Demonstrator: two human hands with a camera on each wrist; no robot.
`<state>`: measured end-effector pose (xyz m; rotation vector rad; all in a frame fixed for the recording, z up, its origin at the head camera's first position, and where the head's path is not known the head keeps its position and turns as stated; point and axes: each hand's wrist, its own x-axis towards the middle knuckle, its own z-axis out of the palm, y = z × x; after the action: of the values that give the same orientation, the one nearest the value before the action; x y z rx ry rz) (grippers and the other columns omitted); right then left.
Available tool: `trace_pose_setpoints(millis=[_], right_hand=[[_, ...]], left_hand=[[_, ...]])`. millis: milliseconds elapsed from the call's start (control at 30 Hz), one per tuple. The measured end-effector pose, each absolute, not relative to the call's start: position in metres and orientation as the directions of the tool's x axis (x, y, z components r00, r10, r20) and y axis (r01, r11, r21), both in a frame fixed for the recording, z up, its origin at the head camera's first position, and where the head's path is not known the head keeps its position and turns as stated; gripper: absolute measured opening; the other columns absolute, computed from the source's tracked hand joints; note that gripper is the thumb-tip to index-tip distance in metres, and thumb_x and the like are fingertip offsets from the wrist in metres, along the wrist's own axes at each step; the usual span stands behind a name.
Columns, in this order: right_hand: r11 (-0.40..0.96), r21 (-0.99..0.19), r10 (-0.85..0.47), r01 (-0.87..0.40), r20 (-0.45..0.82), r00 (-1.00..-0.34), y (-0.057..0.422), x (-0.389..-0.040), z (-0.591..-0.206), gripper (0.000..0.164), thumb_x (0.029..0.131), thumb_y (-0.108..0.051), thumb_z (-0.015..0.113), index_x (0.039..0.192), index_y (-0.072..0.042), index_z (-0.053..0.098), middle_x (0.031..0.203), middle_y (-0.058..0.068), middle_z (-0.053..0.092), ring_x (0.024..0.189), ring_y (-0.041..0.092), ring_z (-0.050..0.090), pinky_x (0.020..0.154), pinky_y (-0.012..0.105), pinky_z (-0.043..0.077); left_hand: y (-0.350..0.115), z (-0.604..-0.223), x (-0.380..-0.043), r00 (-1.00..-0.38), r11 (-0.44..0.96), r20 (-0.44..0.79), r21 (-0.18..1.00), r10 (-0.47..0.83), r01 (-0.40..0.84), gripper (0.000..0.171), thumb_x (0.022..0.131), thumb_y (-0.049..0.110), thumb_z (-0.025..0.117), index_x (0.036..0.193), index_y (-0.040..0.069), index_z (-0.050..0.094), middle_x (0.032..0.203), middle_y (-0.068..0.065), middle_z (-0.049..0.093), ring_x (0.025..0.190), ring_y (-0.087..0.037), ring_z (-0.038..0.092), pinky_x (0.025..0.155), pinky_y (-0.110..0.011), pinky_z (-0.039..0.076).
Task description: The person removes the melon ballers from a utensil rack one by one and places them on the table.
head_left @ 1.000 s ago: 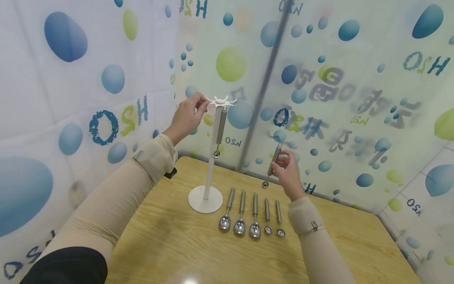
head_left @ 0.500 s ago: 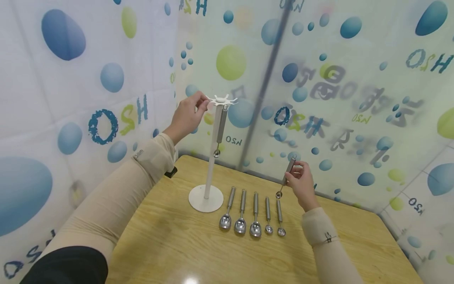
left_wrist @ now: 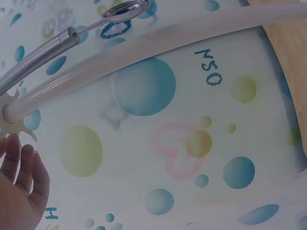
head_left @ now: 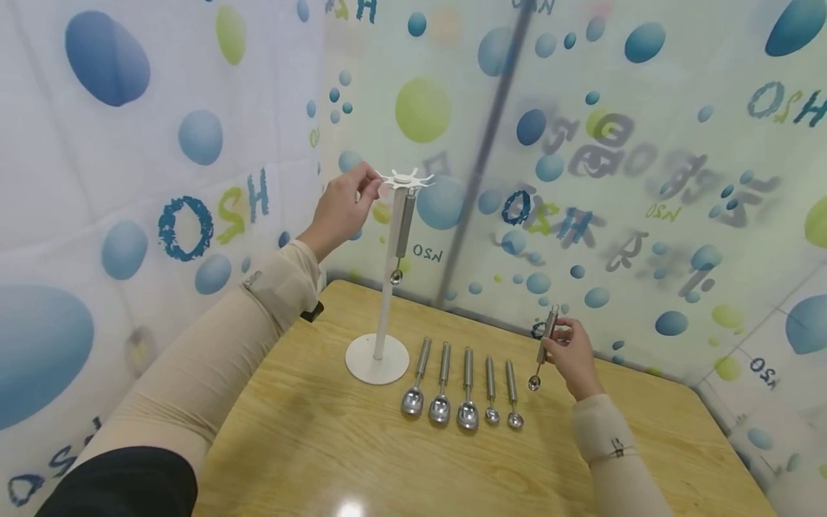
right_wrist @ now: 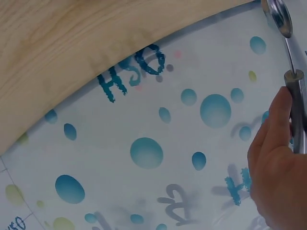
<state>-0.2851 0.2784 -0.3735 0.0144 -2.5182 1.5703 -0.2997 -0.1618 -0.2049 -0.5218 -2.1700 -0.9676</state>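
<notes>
A white stand [head_left: 385, 309] with a round base and a pronged top rises from the table. At its top, my left hand [head_left: 339, 205] pinches one prong between thumb and fingers. From another prong hangs a small melon baller [head_left: 404, 226], its bowl downward; it shows large in the left wrist view. My right hand [head_left: 576, 361] holds a second melon baller [head_left: 548, 332] by its grey handle, bowl down, above the table's right part. In the right wrist view the fingers [right_wrist: 278, 115] lie along that handle.
On the wooden table [head_left: 310, 445], right of the stand's base, several metal scoops lie in a row, handles away from me. Larger scoops [head_left: 440, 409] are on the left, smaller ballers [head_left: 514, 420] on the right. Printed curtains [head_left: 271, 115] surround the table.
My right hand has moved right and down with the melon baller, away from the stand. My left hand stays at the stand's top, and the hanging baller keeps its place.
</notes>
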Motion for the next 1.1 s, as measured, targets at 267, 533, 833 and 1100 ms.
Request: trace_pose_setpoints(millis=[267,533,833,1100], right_hand=[[0.506,-0.862,0.08,0.028,0.015,-0.997,0.295,-0.288,-0.387,0.052,0.102,-0.002,0.055,0.146,0.009,0.032,0.118,0.024,0.049,0.103,0.034,0.059,0.08,0.045,0.06],[0.506,-0.855,0.063,0.115,-0.096,-0.993,0.306,-0.294,-0.406,0.051,0.102,-0.001,0.052,0.146,0.013,0.031,0.124,0.032,0.05,0.108,0.04,0.059,0.076,0.041,0.06],[0.506,-0.846,0.022,0.171,-0.185,-0.982,0.314,-0.31,-0.425,0.051,0.098,0.005,0.057,0.141,0.02,0.035,0.105,0.025,0.059,0.084,0.023,0.065,0.077,0.038,0.06],[0.552,-0.807,0.043,0.212,-0.226,-0.973,0.31,-0.314,-0.437,0.046,0.095,0.008,0.059,0.135,0.023,0.041,0.1,0.027,0.063,0.079,0.024,0.067,0.071,0.037,0.06]], left_hand=[[-0.163,-0.203,-0.299,-0.673,0.639,0.736,0.487,0.067,0.596,0.021,0.109,0.021,0.049,0.113,0.003,0.06,0.099,-0.011,0.066,0.085,-0.024,0.058,0.072,-0.035,0.044],[-0.163,-0.203,-0.298,-0.687,0.641,0.724,0.499,0.062,0.584,0.021,0.109,0.022,0.049,0.114,0.004,0.059,0.101,-0.011,0.067,0.089,-0.025,0.06,0.075,-0.037,0.046],[-0.163,-0.2,-0.299,-0.674,0.653,0.736,0.481,0.061,0.585,0.02,0.109,0.022,0.049,0.114,0.005,0.059,0.096,-0.01,0.066,0.083,-0.024,0.06,0.069,-0.035,0.044],[-0.164,-0.202,-0.298,-0.691,0.645,0.72,0.503,0.055,0.575,0.019,0.109,0.022,0.049,0.113,0.006,0.059,0.096,-0.009,0.066,0.085,-0.023,0.06,0.071,-0.035,0.044]])
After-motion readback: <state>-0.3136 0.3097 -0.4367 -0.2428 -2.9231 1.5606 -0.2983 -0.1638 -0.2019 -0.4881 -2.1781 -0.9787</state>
